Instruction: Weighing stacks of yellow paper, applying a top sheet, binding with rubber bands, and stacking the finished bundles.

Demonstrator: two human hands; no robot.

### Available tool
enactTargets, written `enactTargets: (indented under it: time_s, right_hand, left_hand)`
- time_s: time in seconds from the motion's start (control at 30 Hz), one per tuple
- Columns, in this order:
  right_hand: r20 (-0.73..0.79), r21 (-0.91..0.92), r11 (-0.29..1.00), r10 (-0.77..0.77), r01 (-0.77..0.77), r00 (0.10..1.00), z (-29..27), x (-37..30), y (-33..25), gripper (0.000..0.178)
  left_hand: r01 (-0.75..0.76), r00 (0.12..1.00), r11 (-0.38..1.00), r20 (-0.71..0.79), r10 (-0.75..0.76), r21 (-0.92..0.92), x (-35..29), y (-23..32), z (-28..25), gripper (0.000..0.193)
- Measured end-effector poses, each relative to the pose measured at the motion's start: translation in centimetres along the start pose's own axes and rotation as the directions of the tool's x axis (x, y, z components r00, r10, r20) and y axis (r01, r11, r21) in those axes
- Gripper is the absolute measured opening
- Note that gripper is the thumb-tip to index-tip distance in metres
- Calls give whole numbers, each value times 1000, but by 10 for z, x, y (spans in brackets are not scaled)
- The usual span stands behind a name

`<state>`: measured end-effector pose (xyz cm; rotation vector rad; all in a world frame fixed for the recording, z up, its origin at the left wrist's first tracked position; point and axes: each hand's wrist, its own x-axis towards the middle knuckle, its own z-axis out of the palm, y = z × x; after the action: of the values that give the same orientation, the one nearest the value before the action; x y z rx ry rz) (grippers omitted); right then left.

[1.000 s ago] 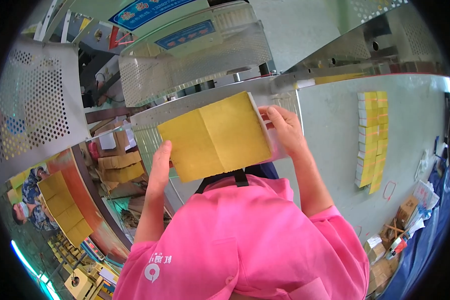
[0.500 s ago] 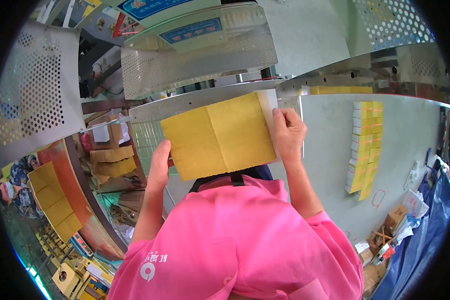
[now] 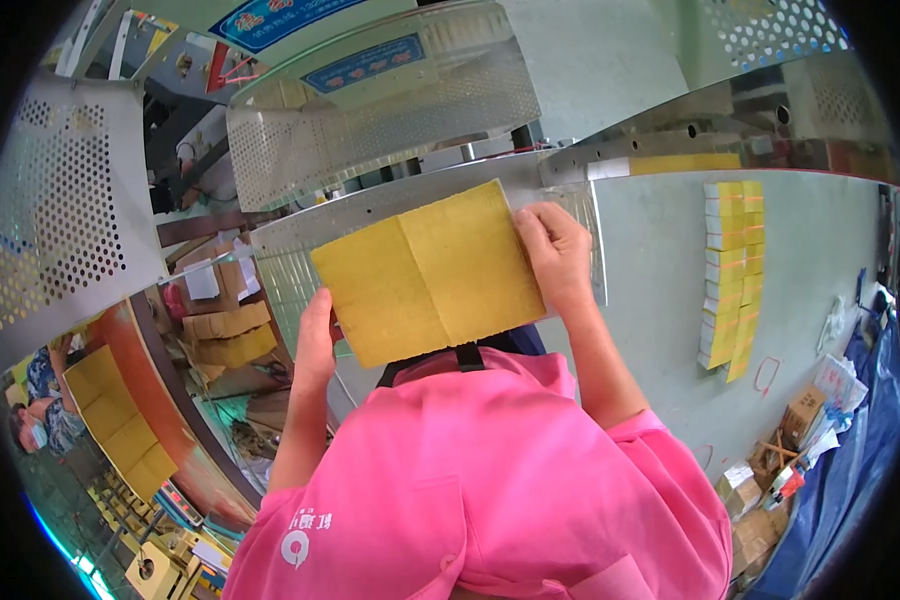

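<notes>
A large yellow paper sheet (image 3: 425, 285), creased down the middle and rough along its edges, is held tilted in front of my chest. My left hand (image 3: 316, 340) is closed at its left edge, thumb at the side and the other fingers mostly hidden beneath. At the upper right edge my right hand (image 3: 558, 250) grips it with thumb and bent fingers. Whether more sheets lie under the top one cannot be made out.
Ahead stands a metal machine with a clear perforated guard (image 3: 380, 110). Yellow-topped stacks (image 3: 735, 270) lie on the floor at right, near a blue tarp (image 3: 840, 480). Yellow bundles (image 3: 120, 420) line a bench at left, with a person (image 3: 45, 410) beyond.
My right hand has moved slightly left and up against the paper's edge. The white strip formerly showing along that edge is now hidden. The view has shifted a little.
</notes>
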<state>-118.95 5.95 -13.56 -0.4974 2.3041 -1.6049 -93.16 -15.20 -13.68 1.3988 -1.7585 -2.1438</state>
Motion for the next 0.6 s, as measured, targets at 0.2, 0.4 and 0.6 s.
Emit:
enactTargets:
  time_s: [0.2,0.4,0.6]
  right_hand:
    - [223,246,911,280,-332,934,-2,0,17,12]
    - [252,300,929,144,-218,957,13,-4,23,21]
    - [365,353,921,28,-166,931,54,-4,12,37]
  left_hand:
    - [-10,998,988,-62,0,-157,0,-1,8,52]
    - [-68,983,994,-174,52,-87,-4,-22,-5,45]
    - [-185,956,972,-204,212,142,-5,-9,24,42]
